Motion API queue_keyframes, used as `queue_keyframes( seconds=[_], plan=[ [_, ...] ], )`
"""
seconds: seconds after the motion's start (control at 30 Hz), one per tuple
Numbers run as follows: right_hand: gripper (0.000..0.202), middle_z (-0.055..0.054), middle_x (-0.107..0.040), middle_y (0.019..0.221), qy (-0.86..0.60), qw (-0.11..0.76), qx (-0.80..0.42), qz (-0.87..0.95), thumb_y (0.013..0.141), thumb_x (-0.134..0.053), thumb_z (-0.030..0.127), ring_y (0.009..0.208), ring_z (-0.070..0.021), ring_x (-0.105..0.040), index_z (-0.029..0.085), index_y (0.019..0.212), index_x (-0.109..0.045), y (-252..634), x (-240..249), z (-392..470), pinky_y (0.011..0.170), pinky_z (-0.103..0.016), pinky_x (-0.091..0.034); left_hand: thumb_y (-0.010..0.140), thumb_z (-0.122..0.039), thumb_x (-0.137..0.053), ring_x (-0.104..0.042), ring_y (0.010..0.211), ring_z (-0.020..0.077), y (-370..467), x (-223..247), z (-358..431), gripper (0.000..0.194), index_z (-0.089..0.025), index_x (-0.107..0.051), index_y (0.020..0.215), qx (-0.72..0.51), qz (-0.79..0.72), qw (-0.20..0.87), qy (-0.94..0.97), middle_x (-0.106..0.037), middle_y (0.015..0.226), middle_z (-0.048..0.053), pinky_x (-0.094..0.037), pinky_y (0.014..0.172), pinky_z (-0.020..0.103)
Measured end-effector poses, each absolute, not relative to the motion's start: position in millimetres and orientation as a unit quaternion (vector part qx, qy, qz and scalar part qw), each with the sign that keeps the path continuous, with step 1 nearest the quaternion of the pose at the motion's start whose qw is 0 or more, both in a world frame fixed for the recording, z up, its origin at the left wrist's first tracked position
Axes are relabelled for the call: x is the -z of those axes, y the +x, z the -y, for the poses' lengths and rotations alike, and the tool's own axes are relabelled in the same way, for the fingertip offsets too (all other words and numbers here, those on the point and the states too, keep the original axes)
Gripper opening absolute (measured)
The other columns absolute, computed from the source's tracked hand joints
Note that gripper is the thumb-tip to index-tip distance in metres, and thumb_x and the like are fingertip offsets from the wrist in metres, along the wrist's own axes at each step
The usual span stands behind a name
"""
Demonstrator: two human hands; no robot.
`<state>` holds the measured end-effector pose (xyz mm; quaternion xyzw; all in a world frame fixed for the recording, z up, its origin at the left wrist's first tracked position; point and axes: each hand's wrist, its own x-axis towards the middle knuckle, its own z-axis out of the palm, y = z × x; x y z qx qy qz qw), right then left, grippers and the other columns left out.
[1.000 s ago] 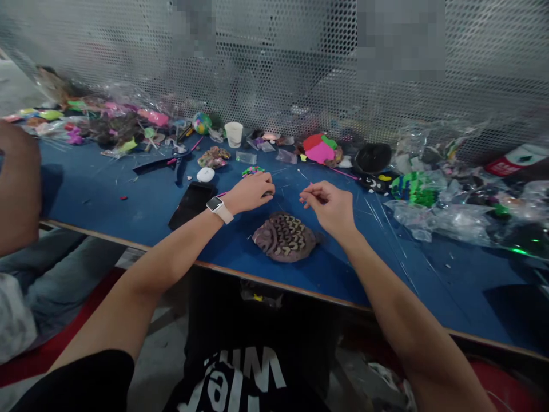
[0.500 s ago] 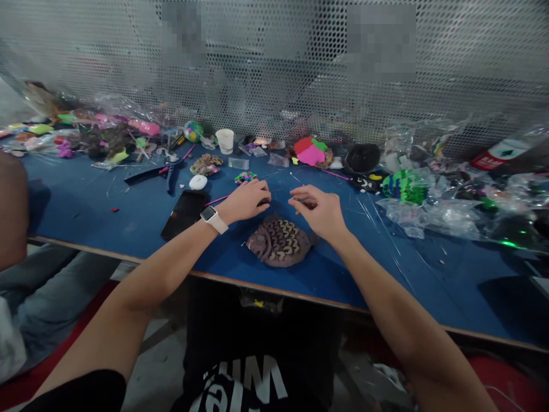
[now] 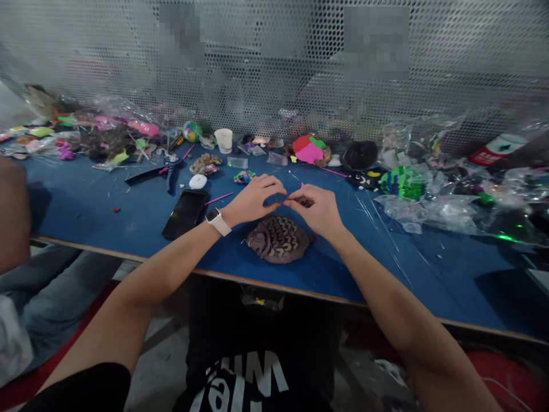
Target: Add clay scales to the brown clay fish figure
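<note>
A brown clay fish (image 3: 279, 240) with rows of pale curved scales lies on the blue table (image 3: 141, 212) near its front edge. Just above the fish, my left hand (image 3: 256, 199), wearing a white-strapped watch, has its thumb and fingertips brought together. My right hand (image 3: 315, 209) meets it fingertip to fingertip in a pinch. Some small dark reddish material (image 3: 305, 201) shows inside the curled fingers of my right hand. Whatever lies between the touching fingertips is too small to make out.
A black phone (image 3: 185, 214), a white case (image 3: 198, 182) and pliers (image 3: 170, 171) lie left. Behind stand a paper cup (image 3: 223, 141), colourful clay (image 3: 309, 150) and a black bowl (image 3: 360, 155). Plastic bags (image 3: 450, 212) lie right. Another person's arm (image 3: 12, 212) is at far left.
My left hand has moved right and slightly up, and my right hand slightly left. Their fingertips, apart before, now meet above the fish.
</note>
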<state>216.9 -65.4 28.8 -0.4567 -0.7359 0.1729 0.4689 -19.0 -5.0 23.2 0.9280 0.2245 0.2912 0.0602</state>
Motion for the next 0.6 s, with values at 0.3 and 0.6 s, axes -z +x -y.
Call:
queue_keyframes(
  seconds=[0.3, 0.6],
  plan=[
    [0.042, -0.004, -0.082, 0.080, -0.438, 0.483, -0.360, 0.667, 0.086, -0.092, 0.062, 0.056, -0.0211, -0.076, 0.021, 0.089, -0.081, 206.8, -21.1, 65.8, 0.050, -0.033, -0.053, 0.110, -0.019, -0.062, -0.068, 0.112, 0.0260, -14.8, -25.7, 13.9, 0.006, -0.023, -0.058, 0.107, -0.324, -0.204, 0.068, 0.921, -0.072, 0.117, 0.009, -0.055, 0.101, 0.043],
    [0.061, -0.001, -0.081, 0.078, -0.425, 0.502, -0.428, 0.620, 0.073, -0.104, 0.062, 0.055, -0.0200, -0.076, 0.025, 0.106, -0.069, 204.4, -28.2, 68.5, 0.044, -0.029, -0.055, 0.115, -0.029, -0.060, -0.071, 0.120, 0.0254, -14.4, -27.5, 15.9, 0.013, -0.025, -0.072, 0.117, -0.322, -0.209, 0.084, 0.920, -0.075, 0.125, 0.011, -0.060, 0.107, 0.044]
  ],
)
